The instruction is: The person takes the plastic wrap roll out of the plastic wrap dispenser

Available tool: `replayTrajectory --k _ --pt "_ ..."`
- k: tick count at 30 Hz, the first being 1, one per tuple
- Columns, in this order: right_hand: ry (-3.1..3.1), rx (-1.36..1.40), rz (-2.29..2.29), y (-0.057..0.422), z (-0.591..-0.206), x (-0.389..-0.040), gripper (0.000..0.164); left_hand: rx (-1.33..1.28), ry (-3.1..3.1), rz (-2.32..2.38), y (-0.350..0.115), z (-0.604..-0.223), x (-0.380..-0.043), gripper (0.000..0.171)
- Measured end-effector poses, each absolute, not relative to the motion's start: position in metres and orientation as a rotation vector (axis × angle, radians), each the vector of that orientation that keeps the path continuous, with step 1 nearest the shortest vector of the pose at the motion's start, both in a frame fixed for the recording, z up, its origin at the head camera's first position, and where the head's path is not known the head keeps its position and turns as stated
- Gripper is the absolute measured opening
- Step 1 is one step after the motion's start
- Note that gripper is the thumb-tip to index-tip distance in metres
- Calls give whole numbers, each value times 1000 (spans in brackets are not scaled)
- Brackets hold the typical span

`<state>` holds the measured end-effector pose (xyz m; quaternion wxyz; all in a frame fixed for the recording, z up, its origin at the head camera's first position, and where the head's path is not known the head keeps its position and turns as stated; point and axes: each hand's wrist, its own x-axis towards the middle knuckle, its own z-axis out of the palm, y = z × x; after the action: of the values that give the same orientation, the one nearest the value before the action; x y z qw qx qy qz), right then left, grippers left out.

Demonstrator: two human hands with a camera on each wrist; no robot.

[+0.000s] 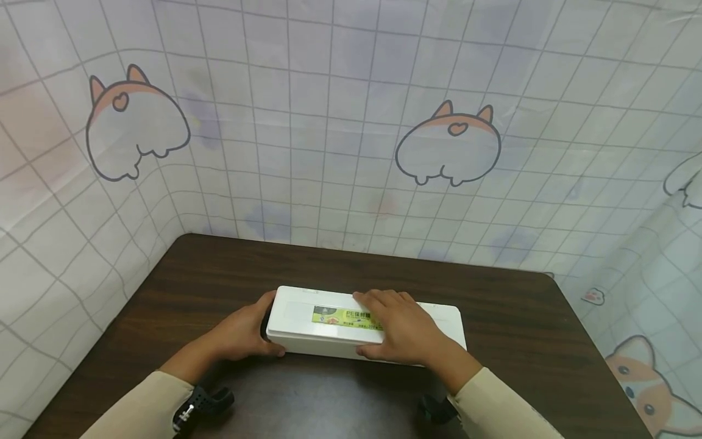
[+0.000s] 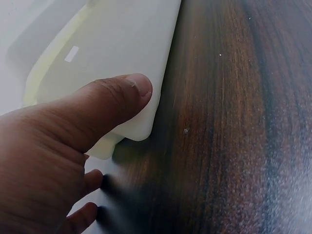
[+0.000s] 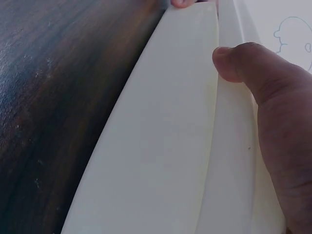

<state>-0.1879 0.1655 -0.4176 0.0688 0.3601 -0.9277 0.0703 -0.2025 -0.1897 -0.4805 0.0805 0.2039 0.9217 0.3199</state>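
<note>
A long white cling film box (image 1: 323, 346) with a yellow-green label (image 1: 340, 317) lies lengthwise on the dark wooden table. My left hand (image 1: 247, 329) grips its left end, the thumb on the front face and the fingers round the end. In the left wrist view, the left thumb (image 2: 117, 100) presses the white wall near the corner. My right hand (image 1: 408, 329) lies over the lid right of the middle, fingers across the top and partly covering the label. The right thumb (image 3: 234, 63) hooks on the lid's front edge in the right wrist view.
The brown wood-grain table (image 1: 230, 268) has rounded far corners. A white grid-patterned curtain (image 1: 307, 122) with cartoon corgis hangs behind it and along both sides. Black straps with devices (image 1: 200, 405) sit at both wrists, below pale sleeves.
</note>
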Motion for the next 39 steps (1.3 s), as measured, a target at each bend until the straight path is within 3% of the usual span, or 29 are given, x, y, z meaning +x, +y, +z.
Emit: replayTrajectory --k 39 --pt "-2796 1022 197 200 -406 -185 106 630 2773 969 -190 -479 -202 117"
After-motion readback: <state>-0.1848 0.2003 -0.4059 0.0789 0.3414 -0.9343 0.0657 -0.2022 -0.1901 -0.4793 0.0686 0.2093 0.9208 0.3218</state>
